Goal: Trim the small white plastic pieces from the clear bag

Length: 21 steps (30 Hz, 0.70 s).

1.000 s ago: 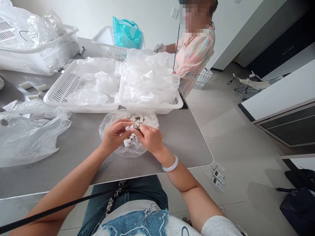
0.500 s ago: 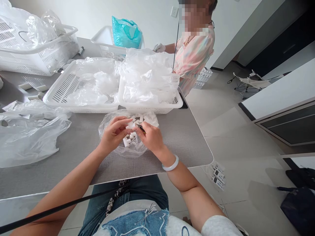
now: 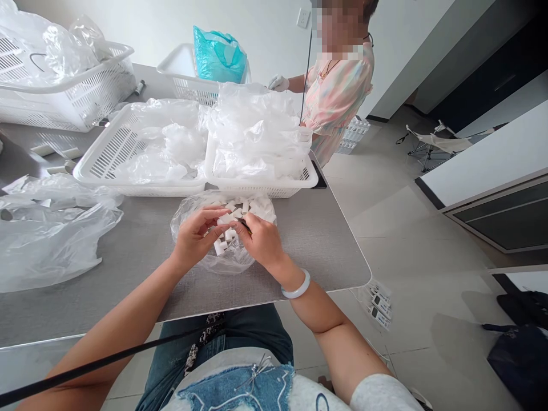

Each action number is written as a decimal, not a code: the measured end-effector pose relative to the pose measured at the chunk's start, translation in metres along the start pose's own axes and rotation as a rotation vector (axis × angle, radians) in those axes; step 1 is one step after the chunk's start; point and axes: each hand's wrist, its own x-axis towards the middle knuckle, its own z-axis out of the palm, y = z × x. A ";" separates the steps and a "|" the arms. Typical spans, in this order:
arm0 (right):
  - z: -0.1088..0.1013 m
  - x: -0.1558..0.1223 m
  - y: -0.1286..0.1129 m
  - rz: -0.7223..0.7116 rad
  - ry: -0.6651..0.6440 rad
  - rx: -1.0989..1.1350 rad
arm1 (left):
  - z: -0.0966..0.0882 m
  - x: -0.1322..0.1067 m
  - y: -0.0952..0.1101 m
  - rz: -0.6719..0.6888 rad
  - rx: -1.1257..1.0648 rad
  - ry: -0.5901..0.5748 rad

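Note:
Over a clear plastic bag [image 3: 188, 210] of small white plastic pieces [image 3: 257, 205] on the grey table [image 3: 141, 251], both my hands meet. My left hand [image 3: 197, 237] pinches a small white piece [image 3: 226, 218] between thumb and fingers. My right hand [image 3: 262, 242] is closed against the same piece, with a thin dark object showing at its fingertips. Other white pieces [image 3: 221, 246] lie in the bag beneath my hands.
Two white baskets [image 3: 112, 154] [image 3: 265, 187] stuffed with clear plastic bags stand just behind. More crumpled bags [image 3: 47, 240] lie at the left. Farther back are other baskets [image 3: 68, 91] and a teal bag [image 3: 219, 56]. Another person [image 3: 338, 91] in a white glove [image 3: 278, 83] stands at the table's far right.
My hands stay together over the bag; the fingers have shifted slightly, turning the white piece between them. The other person has barely moved.

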 end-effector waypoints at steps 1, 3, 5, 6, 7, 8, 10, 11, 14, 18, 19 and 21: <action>0.000 0.000 0.000 -0.008 0.007 0.005 | 0.000 0.000 0.001 -0.007 -0.015 -0.014; 0.000 0.000 -0.001 -0.017 0.025 0.013 | -0.001 0.001 0.003 -0.026 -0.041 -0.030; 0.000 0.000 -0.001 -0.008 0.034 0.020 | -0.001 0.002 0.006 -0.046 -0.056 -0.019; 0.000 0.000 -0.002 -0.001 0.028 0.021 | 0.000 0.002 0.006 -0.055 -0.062 -0.008; -0.001 0.000 -0.002 0.005 0.015 0.021 | 0.000 0.002 0.007 -0.064 -0.069 0.002; -0.001 0.000 -0.002 0.008 -0.003 0.017 | 0.001 0.002 0.007 -0.072 -0.080 0.009; -0.001 0.000 -0.002 0.003 -0.025 0.000 | 0.001 0.003 0.009 -0.095 -0.111 0.026; -0.001 0.000 -0.002 0.000 -0.024 -0.013 | 0.001 0.004 0.010 -0.114 -0.127 0.028; -0.001 0.000 -0.001 0.001 0.007 -0.048 | -0.001 0.006 0.014 -0.215 -0.193 -0.020; -0.002 0.002 0.002 -0.010 -0.006 -0.052 | -0.003 0.010 0.018 -0.354 -0.342 -0.113; -0.003 0.002 0.003 -0.020 -0.014 -0.047 | -0.003 0.010 0.019 -0.379 -0.372 -0.124; -0.003 0.002 0.003 -0.043 -0.023 -0.044 | -0.003 0.011 0.018 -0.419 -0.402 -0.137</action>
